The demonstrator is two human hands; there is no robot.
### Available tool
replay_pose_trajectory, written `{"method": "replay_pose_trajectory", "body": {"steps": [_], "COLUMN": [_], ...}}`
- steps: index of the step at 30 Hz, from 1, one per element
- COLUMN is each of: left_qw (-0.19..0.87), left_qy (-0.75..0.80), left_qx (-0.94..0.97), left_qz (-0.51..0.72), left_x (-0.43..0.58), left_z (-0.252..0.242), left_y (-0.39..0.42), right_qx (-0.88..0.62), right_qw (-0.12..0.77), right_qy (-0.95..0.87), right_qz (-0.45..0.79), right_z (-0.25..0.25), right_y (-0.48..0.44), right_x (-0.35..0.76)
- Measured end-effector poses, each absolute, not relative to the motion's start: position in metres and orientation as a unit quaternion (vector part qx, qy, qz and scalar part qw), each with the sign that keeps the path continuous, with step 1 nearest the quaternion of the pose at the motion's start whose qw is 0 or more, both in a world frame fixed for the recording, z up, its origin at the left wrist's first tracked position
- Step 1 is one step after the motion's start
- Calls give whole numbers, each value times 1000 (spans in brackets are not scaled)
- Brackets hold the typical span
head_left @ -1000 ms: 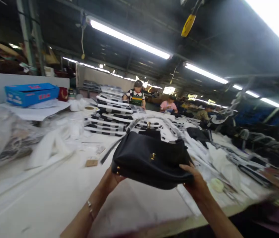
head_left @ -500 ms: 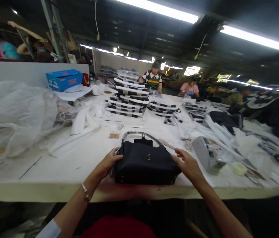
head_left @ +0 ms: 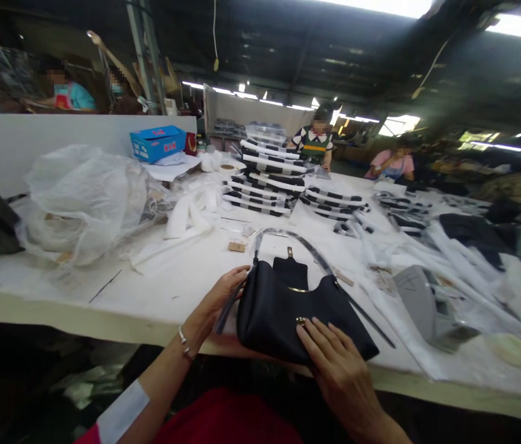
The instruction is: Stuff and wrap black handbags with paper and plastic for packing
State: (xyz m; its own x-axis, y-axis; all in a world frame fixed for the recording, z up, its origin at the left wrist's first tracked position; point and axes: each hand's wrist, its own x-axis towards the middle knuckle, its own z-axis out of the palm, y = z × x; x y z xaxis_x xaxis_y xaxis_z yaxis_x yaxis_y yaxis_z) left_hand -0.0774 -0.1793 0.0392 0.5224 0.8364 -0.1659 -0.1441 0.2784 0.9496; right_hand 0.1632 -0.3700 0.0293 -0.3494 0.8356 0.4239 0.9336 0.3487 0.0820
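A black handbag [head_left: 278, 302] with gold hardware lies flat at the near edge of the white table [head_left: 158, 296]. Its plastic-wrapped handle [head_left: 288, 237] arches away from me. My right hand [head_left: 338, 370] lies flat on the bag's front, fingers stretched out beside the gold clasp [head_left: 301, 320]. My left hand [head_left: 221, 296] curls at the bag's left end, its fingers closed around a strap there. A bracelet sits on that wrist.
Stacks of black-and-white striped pieces [head_left: 264, 179] stand mid-table. A large clear plastic bag [head_left: 79, 197] lies at left, a blue box [head_left: 157, 143] behind it, and a grey object [head_left: 420, 305] at right. Other people work at the far end.
The bag has come down from the air to lie flat on the table edge. My right hand moved from its side onto its front; the view tilted down.
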Motion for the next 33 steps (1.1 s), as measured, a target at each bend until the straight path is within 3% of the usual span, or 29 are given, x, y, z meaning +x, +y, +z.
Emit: {"method": "replay_pose_trajectory", "body": {"steps": [3,7,9,12,14,18,22,33], "left_qw": [649,388,311,237,174,150,96,114], "left_qy": [355,485,520,485,383,208,247,264], "left_qx": [589,752,768,812,879,959,960,952], "left_qz": [327,222,208,221,224,118,89,102], "left_x": [-71,-62,-57,-47,-41,-31,-25,-17], "left_z": [43,47,55,80,97,95,62,53], "left_y": [-173,-156,-151,-159,-177,-223,-243,-232], "right_qx": [-566,-627,-654,-672,-675,-680,-687,-701], "right_qw": [154,161,138,94,102,227,306,78], "right_qy": [-794,-756,-743,-734,-725,-654,-577,-689], "right_qz": [-159,-96,-42,40,86,243,319,167], "right_z": [28,39,48,62,70,87,98,99], "right_y": [-373,-356,-343,-330,-327,-322,-305,-263], "right_x": [159,153,151,150,152,171,191,169]}}
